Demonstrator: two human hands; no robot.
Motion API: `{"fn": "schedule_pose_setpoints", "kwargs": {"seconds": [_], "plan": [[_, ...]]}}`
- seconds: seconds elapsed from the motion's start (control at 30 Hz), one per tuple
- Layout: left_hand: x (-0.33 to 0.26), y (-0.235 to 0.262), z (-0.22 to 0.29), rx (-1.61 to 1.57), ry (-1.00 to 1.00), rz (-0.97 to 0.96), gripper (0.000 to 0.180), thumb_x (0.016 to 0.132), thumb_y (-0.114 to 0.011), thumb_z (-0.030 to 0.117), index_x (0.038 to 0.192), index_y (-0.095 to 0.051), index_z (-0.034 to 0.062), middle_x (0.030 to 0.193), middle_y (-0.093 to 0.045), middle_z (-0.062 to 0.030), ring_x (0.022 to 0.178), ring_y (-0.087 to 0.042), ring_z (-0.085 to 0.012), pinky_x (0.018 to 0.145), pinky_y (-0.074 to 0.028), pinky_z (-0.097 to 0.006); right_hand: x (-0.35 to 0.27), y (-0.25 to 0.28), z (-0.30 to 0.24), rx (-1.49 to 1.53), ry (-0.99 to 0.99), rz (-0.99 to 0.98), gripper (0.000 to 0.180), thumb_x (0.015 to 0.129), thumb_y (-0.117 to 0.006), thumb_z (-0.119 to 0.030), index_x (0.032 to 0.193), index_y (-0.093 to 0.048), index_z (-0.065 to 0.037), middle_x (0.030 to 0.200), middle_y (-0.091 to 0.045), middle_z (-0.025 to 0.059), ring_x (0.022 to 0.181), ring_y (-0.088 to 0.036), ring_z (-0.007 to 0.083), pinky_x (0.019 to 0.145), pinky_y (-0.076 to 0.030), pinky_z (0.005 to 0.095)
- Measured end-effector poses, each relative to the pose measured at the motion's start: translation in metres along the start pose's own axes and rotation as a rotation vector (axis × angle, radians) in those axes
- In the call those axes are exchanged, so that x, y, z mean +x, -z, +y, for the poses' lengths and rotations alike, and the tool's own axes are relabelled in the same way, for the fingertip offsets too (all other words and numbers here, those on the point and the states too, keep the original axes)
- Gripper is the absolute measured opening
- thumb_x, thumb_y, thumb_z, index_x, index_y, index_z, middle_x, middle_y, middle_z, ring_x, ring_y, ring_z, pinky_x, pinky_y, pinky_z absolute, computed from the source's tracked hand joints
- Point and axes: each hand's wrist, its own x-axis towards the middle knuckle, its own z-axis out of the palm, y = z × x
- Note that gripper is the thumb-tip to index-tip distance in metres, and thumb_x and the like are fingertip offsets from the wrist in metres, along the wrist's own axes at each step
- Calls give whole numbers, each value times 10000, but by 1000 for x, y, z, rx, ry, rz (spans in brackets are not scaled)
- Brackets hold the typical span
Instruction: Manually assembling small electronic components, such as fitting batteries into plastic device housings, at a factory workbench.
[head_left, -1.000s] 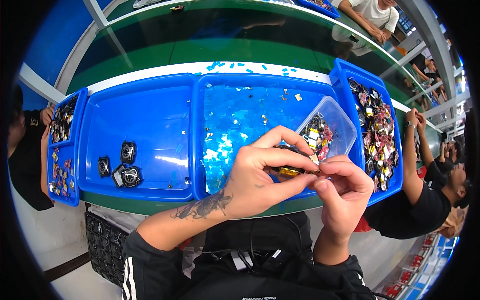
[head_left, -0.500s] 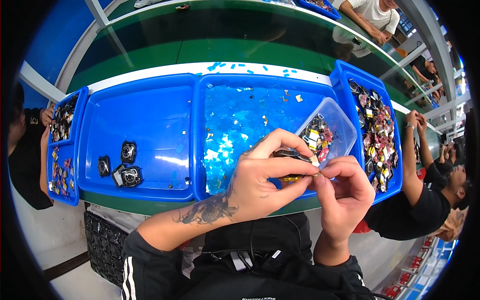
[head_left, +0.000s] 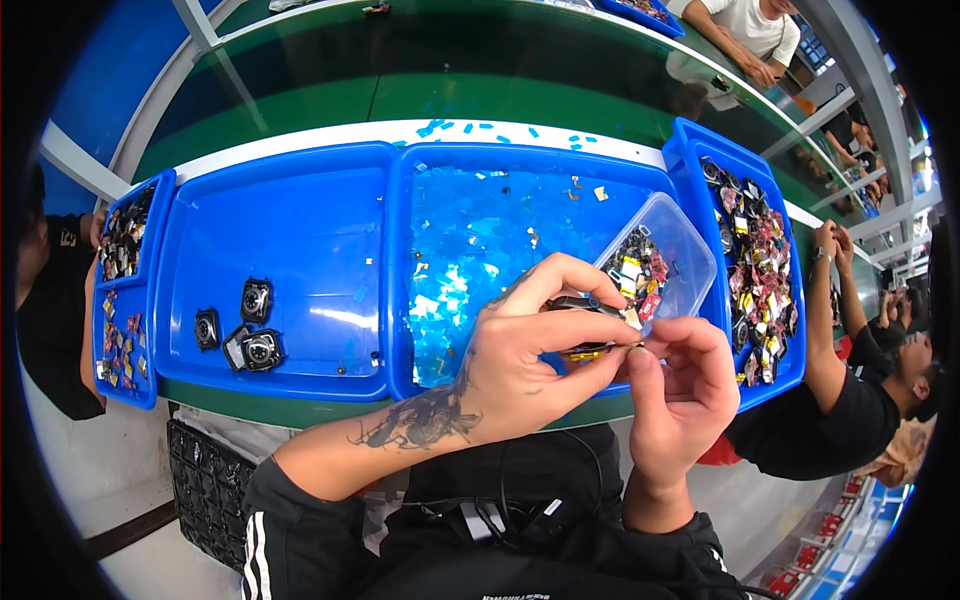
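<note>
My left hand (head_left: 540,345) is closed around a dark watch case (head_left: 578,303) with a yellow-gold part (head_left: 585,355) showing beneath the fingers. Much of that piece is hidden by the hand. Right beside it, the thumb and forefinger of my right hand (head_left: 690,385) are pinched together, touching the left fingertips. What the right fingers grip is too small to make out. Both hands hover over the near right part of a blue tray (head_left: 560,165) strewn with shiny blue film pieces. Just beyond them a clear plastic box (head_left: 690,285) holds small electronic parts.
Several black watch cases (head_left: 257,300) lie in the blue tray (head_left: 280,180) on the left. A blue bin (head_left: 797,350) at right is heaped with small parts; another divided bin (head_left: 150,300) stands far left. A green conveyor belt (head_left: 300,110) runs behind. Co-workers sit on both sides.
My right hand has shifted slightly left and down, its fingers still pinched against the left ones. A seam on the belt behind has moved a little to the right.
</note>
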Motion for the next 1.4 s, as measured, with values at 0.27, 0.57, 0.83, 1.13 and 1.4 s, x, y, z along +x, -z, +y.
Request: {"fn": "schedule_pose_setpoints", "kwargs": {"seconds": [0.27, 0.57, 0.83, 1.13, 1.4], "plan": [[1, 0, 0, -18, 10, -3, 228, 720, -747, -34, 922, -749, 73, 1045, -590, -91, 894, -632, -166, 758, -535, -270, 0, 10, 3, 1, -45, -45, 166, 770, -653, 153, 917, -614, 88, 944, -605, 141, 786, -655, 157, 657, -578, 233], [-1, 1, -4, 75, -146, -26, 261, 700, -748, -56, 934, -748, 60, 1048, -584, -110, 907, -626, -186, 752, -533, -279, 2, 12, 4, 115, -96, -36, 132, 778, -652, 132, 882, -591, 77, 897, -597, 120, 793, -619, 129, 654, -556, 214], [2, 2, -4, 100, -168, -60, 257, 694, -754, -59, 922, -750, 61, 1047, -577, -110, 943, -616, -181, 757, -527, -267, 8, 15, 5, 389, -246, -133, 154, 801, -661, 97, 929, -581, 63, 906, -605, 109, 826, -615, 116, 659, -550, 222], [1, -5, -6, -204, 93, -81, 652, 751, -717, -95, 1336, -444, -5, 1109, -577, -127, 997, -610, -161, 843, -525, -272, 16, 24, -3, 196, -357, -197, 197, 805, -685, 69, 991, -618, 69, 915, -630, 82, 800, -628, 86, 657, -568, 209], [0, -5, -7, -253, 172, -300, 781, 787, -652, -115, 1409, -206, 40, 1272, -541, -182, 1190, -542, -219, 979, -464, -328, 25, 32, -2, -21, -201, -266, 192, 800, -690, 66, 978, -627, 34, 906, -650, 72, 782, -632, 81, 639, -530, 183]]}}
